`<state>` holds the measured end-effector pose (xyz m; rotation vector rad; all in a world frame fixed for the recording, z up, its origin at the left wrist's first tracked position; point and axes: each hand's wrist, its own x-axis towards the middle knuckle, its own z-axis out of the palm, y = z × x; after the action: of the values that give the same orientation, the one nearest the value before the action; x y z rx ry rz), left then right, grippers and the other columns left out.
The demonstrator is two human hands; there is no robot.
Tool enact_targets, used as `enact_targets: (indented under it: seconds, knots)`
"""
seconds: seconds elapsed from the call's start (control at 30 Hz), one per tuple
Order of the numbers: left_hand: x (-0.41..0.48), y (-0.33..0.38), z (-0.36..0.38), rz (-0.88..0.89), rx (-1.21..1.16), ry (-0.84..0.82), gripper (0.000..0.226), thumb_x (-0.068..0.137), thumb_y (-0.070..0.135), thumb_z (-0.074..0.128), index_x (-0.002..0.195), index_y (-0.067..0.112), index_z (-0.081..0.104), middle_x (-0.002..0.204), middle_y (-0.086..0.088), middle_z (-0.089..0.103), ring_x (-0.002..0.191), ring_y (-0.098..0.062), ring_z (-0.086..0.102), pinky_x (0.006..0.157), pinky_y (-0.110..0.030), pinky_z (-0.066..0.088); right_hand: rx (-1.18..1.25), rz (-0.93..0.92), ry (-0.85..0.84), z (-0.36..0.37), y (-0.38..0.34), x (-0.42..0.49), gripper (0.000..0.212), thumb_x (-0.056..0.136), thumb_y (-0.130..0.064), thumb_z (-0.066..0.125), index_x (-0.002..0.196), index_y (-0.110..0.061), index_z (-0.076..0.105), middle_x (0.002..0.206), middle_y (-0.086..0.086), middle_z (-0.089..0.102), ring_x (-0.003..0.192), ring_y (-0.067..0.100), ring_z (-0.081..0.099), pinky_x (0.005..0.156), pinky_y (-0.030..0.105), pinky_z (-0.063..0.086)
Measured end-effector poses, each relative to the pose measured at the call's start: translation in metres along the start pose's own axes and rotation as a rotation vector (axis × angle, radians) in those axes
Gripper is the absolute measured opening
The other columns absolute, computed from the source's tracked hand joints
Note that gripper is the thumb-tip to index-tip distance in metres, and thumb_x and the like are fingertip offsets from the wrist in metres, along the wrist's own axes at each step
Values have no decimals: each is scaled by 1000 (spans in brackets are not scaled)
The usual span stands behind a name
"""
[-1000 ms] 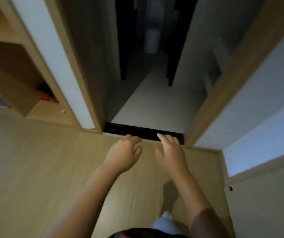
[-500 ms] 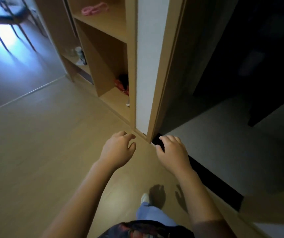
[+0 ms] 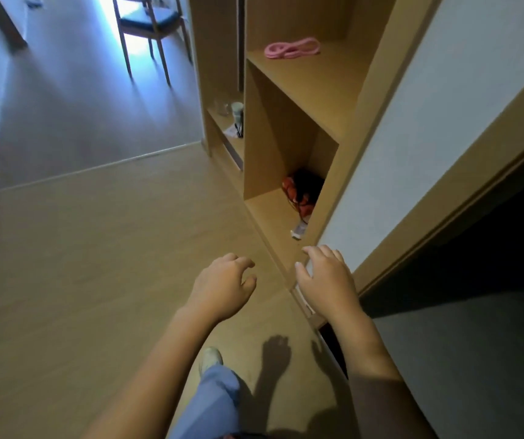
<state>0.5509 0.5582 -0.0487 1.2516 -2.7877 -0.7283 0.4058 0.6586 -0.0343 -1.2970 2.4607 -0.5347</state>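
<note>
Shelving (image 3: 286, 122) is met just ahead of the right grip (image 3: 327, 280), a red bundle (image 3: 298, 193) being tucked into its lowest compartment's back corner. Both grips are held forward, loosely curled and empty, the left grip (image 3: 222, 289) over the floor (image 3: 96, 248), probably readied for reaching in.
</note>
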Motion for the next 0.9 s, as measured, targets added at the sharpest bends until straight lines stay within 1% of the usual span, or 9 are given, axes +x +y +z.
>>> enact_targets:
  seconds: [0.13,0.3,0.4,0.47,0.63,0.77,0.83,0.9]
  knots:
    - [79,-18,-26,22,1,36,38,92,35,43,127,23,51,121,-3,56,113,-23,52,88,-35,48,-4,-18,36,8,-21,78,34,94,-27,42,124,-15,50,125,4,53,117,20,41,96,33,37]
    - [178,-42,-78,101,18,78,38,92,35,43,126,22,52,121,-4,57,110,-23,55,87,-35,49,18,21,66,7,-62,176,39,93,-28,44,129,-14,49,128,6,53,120,23,41,101,36,36]
    - [229,-56,-104,123,19,91,38,92,36,44,126,22,52,121,-3,56,108,-21,56,86,-34,50,20,40,62,1,-79,230,40,94,-29,43,131,-15,46,132,5,50,124,22,38,103,35,33]
    - [258,-60,-114,138,17,84,38,92,36,44,126,22,51,119,-3,56,106,-20,56,83,-33,49,39,48,82,-5,-85,263,40,94,-29,43,130,-15,47,131,5,50,122,22,39,102,35,32]
    - [332,-64,-132,172,24,75,38,93,39,41,125,22,51,118,-2,56,105,-19,56,81,-33,50,63,7,211,-13,-93,336,37,93,-28,44,127,-14,51,124,4,54,114,17,44,95,30,36]
    - [402,-62,-149,189,31,95,36,92,40,42,121,20,54,113,-2,57,102,-20,56,80,-34,51,21,-70,294,-20,-95,406,40,89,-30,44,119,-9,57,114,9,61,106,23,52,89,34,45]
    - [440,-60,-157,186,30,112,35,92,39,43,120,21,54,112,-2,57,101,-18,56,78,-31,50,13,-88,306,-27,-94,445,37,89,-27,48,120,-8,57,116,11,61,107,24,53,89,32,43]
    - [477,-56,-165,174,21,111,35,92,39,43,120,22,54,112,-2,57,100,-18,56,78,-31,51,21,-82,279,-39,-90,483,36,91,-25,49,124,-11,54,122,8,58,112,21,50,90,28,40]
